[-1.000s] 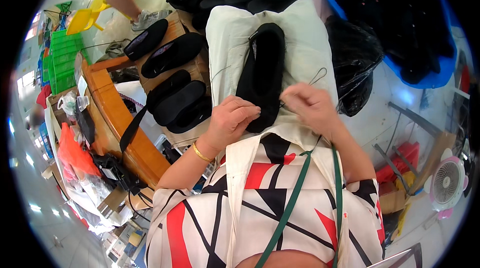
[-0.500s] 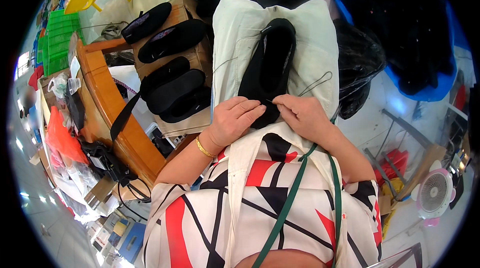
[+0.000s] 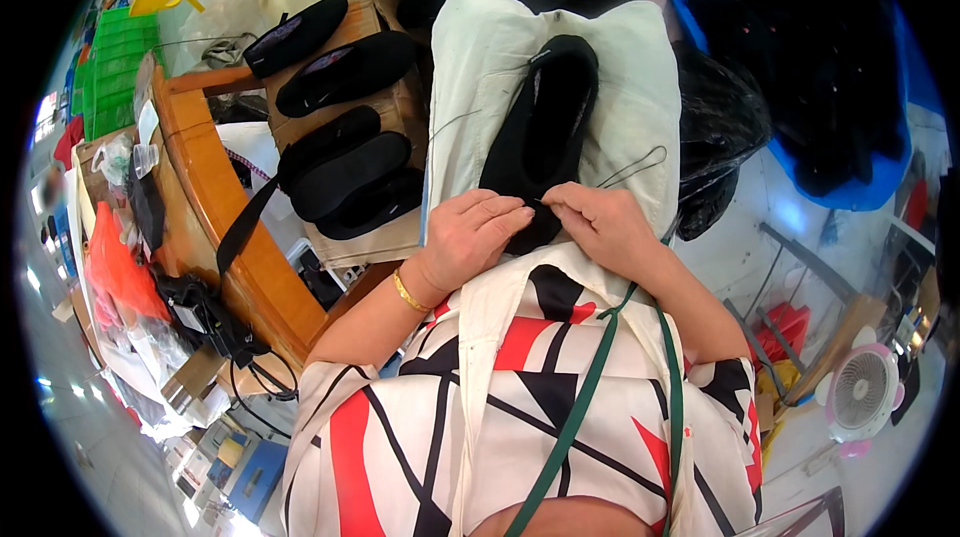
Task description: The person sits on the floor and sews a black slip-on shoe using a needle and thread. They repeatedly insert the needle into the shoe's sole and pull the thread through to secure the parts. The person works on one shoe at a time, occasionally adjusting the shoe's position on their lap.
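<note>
A black slip-on shoe [image 3: 515, 152] lies on a cream cushion [image 3: 630, 67] in front of me, its toe toward my body and its opening facing up. My left hand [image 3: 470, 237] grips the toe from the left, fingers bent over it. At the toe my right hand [image 3: 600, 227] has thumb and forefinger pinched on a thin, needle-like sliver, partly hidden by the fingers. The fingertips of both hands almost meet. A dark looped thread [image 3: 640, 167] lies over the cushion beside my right hand; where it ends cannot be made out.
Several black shoes [image 3: 350, 172] rest on a cardboard box [image 3: 375, 7] at the left, near an orange wooden frame [image 3: 210, 197]. A black plastic bag [image 3: 715, 137] and a blue-edged sack [image 3: 850, 197] stand at the right. A white fan [image 3: 862, 392] sits lower right.
The view has shifted slightly. Both hands stay at the shoe's toe with almost the same grip, and the shoe's heel has tilted a little to the right.
</note>
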The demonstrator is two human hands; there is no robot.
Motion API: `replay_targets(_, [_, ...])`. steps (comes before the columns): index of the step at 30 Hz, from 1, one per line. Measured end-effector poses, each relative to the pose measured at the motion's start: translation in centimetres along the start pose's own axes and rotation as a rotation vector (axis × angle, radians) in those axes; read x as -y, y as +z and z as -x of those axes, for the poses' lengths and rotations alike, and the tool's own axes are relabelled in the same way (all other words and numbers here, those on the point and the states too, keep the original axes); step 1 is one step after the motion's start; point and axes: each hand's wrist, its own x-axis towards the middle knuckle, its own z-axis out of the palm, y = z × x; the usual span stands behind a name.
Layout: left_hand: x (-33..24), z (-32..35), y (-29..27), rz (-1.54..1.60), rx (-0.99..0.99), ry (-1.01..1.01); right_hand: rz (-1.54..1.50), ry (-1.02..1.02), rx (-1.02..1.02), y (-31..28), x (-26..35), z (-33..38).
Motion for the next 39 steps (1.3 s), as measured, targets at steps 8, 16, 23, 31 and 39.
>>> replay_targets(8, [-0.1,0.4,0.4,0.031,0.002,-0.031,-0.029,0.135,0.069,0.9,0.4,-0.9])
replay_targets(16, [-0.3,0.4,0.1,-0.083,0.054,0.022,0.125,0.014,0.001,0.2,1.4,-3.1])
replay_targets(23, [-0.4,-0.1,0.0,-0.122,0.005,0.063,0.154,0.042,0.188,-0.1,1.7,-4.2])
replay_targets(31, [-0.4,-1.4,-0.6,0.013,0.071,-0.102,-0.996,0.451,-0.153,-3.1,1.2,-4.3])
replay_targets(39, [0.0,-3.0,-1.4,0.063,0.22,-0.121,-1.019,-0.163,-1.153,-19.9,0.2,0.7])
